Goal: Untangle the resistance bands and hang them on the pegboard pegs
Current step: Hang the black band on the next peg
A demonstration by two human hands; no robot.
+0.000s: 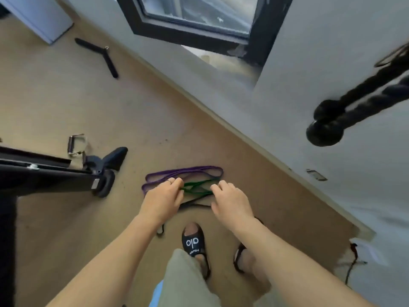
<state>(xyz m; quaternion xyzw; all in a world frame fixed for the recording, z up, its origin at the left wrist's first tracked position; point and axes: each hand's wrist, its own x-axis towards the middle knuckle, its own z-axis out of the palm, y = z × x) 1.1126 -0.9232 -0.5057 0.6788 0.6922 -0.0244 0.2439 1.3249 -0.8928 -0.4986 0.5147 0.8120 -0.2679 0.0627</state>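
Observation:
A tangle of resistance bands lies on the tan floor in front of my feet. The purple band (186,171) loops at the far side, the green band (195,188) crosses in the middle, and a black band (194,203) runs nearest me. My left hand (162,197) pinches the green band at its left end. My right hand (231,199) reaches down over the green band's right end with curled fingers; whether they grip it cannot be told. No pegboard is in view.
A black machine base (66,176) juts in from the left. A metal cable handle (76,145) and a black V-shaped handle (99,56) lie on the floor. A black rope attachment (345,109) hangs at the right by the white wall. My sandalled feet (194,242) stand just behind the bands.

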